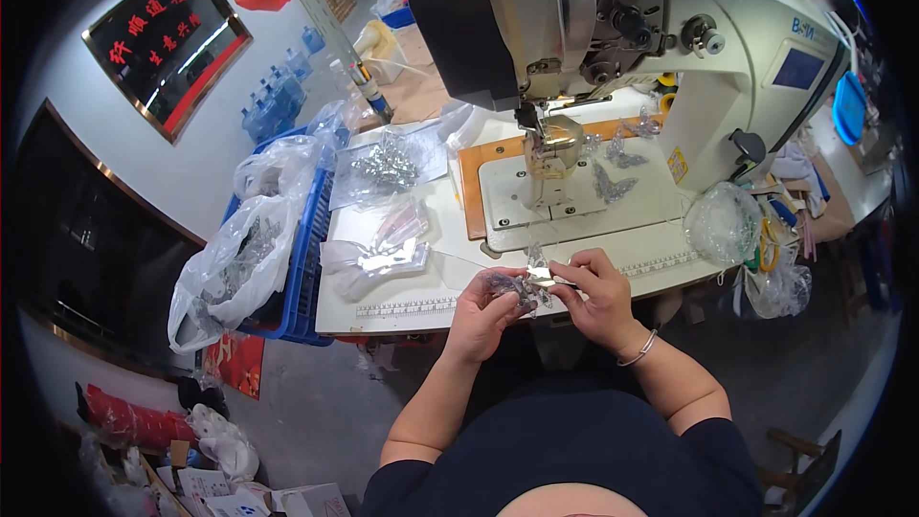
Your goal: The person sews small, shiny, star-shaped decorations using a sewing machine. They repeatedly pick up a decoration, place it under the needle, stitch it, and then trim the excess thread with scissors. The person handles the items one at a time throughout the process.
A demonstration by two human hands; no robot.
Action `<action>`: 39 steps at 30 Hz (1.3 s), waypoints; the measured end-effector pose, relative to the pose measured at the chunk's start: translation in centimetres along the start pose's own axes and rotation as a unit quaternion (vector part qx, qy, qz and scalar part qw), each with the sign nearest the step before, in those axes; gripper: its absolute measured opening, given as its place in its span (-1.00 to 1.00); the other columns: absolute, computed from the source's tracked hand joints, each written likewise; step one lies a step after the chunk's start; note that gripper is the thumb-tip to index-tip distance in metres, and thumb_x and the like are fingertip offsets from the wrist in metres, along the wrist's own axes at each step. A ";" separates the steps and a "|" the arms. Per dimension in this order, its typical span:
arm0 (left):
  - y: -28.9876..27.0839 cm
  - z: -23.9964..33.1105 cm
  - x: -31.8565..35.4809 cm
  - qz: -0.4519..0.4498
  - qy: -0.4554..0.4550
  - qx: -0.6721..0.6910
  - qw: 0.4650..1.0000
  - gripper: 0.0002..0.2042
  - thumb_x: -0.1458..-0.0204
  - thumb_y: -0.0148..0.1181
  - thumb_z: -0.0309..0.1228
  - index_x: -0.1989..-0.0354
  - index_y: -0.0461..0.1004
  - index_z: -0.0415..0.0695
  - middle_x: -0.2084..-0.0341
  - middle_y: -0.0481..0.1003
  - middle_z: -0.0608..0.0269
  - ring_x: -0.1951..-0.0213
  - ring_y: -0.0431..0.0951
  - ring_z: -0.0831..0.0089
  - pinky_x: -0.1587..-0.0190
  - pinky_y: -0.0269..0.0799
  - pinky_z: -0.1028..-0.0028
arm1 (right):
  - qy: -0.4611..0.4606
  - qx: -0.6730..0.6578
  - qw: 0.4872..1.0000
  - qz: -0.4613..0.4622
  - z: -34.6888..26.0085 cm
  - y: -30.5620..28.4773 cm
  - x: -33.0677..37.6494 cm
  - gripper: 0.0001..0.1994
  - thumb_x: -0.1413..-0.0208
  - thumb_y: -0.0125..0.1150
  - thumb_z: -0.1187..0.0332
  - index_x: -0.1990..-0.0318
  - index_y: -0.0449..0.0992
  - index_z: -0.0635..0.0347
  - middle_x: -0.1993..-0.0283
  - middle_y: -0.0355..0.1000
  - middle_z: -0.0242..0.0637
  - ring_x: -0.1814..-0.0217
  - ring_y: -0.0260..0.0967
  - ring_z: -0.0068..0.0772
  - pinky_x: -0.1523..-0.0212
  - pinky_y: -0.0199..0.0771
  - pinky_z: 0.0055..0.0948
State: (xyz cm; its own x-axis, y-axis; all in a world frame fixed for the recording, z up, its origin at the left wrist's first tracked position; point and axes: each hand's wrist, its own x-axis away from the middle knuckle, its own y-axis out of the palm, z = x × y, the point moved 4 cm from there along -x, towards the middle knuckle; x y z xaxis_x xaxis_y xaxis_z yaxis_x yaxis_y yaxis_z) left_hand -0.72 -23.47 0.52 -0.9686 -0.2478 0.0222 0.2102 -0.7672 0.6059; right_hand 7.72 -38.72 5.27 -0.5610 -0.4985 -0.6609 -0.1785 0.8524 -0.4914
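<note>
Left hand (483, 306) and right hand (598, 297) are pinching a small silvery trim piece (525, 285), fingers closed on it at the worktop (402, 306) edge; loosening risks dropping it to the floor.

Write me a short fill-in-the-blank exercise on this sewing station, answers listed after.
1. Both hands, left hand and right hand, hold a small glittery piece at the table's ____ edge.
2. The bracelet sits on the ____ wrist.
3. The crate holding the plastic bags is ____ in colour.
4. The sewing machine stands ____ the hands.

Missing words: near; right; blue; beyond
</note>
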 end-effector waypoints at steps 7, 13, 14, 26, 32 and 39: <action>0.0 -0.9 -0.4 0.000 -0.013 0.016 1.000 -0.69 0.00 0.03 -0.61 0.03 0.28 -0.23 0.04 0.35 0.00 0.06 0.46 0.21 0.08 0.50 0.25 | 0.029 -0.039 0.999 0.007 0.6 -0.2 0.7 -0.79 0.12 0.31 0.40 0.26 0.54 0.12 0.36 0.30 -0.31 0.50 0.32 -0.46 0.49 0.33 -0.53; -0.1 0.2 -0.9 -0.118 -0.019 0.079 0.990 -0.57 0.04 0.05 -0.64 -0.08 0.27 -0.20 -0.17 0.15 -0.06 0.04 0.45 0.27 0.07 0.48 0.36 | 0.234 -0.240 0.939 0.080 4.8 -0.7 2.1 -0.52 -0.04 0.22 0.17 0.01 0.25 0.29 0.21 0.18 -0.38 0.43 0.10 -0.66 0.43 0.18 -0.66; -0.2 0.3 -1.1 -0.173 -0.024 0.106 0.979 -0.56 0.04 0.05 -0.65 -0.09 0.27 -0.19 -0.21 0.11 -0.03 0.04 0.45 0.31 0.07 0.48 0.40 | 0.323 -0.397 0.858 0.040 6.4 0.5 3.1 -0.49 -0.03 0.22 0.16 -0.03 0.24 0.28 0.22 0.21 -0.38 0.44 0.11 -0.68 0.45 0.17 -0.67; -2.4 -0.9 -1.4 0.041 -0.046 -0.093 0.994 -0.65 0.07 0.14 -0.62 0.04 0.34 -0.25 0.22 0.47 0.09 0.22 0.55 0.32 0.19 0.53 0.43 | 0.428 -0.493 0.756 0.042 5.5 3.1 3.1 -0.83 0.11 0.33 0.50 0.35 0.45 0.19 0.47 0.36 -0.50 0.54 0.17 -0.77 0.56 0.10 -0.75; -2.2 -0.7 -1.2 0.040 -0.052 -0.094 0.993 -0.67 0.06 0.12 -0.64 0.06 0.33 -0.29 0.28 0.48 0.10 0.22 0.55 0.35 0.19 0.52 0.46 | 0.424 -0.510 0.746 0.058 5.3 3.3 3.3 -0.85 0.10 0.31 0.52 0.38 0.43 0.17 0.50 0.35 -0.51 0.58 0.12 -0.78 0.59 0.06 -0.76; 0.4 3.5 0.7 -0.057 0.484 -0.505 0.712 -0.73 0.25 0.19 -0.72 0.36 0.53 -0.09 0.27 0.48 0.22 0.17 0.51 0.19 0.16 0.49 0.34 | 0.298 -0.457 0.838 0.033 7.1 -0.4 2.5 -0.59 0.16 0.19 0.63 0.05 0.38 0.22 0.16 0.33 -0.45 0.30 0.16 -0.76 0.26 0.25 -0.71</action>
State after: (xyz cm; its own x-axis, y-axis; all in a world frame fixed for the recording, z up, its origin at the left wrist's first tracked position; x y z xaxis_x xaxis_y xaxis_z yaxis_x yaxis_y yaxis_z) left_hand -1.73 -21.87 3.61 -0.5442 -0.0661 -0.8363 0.6000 -0.7275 -0.3329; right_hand 12.11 -41.40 -0.26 -0.8494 -0.5098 -0.1361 -0.5223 0.7755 0.3547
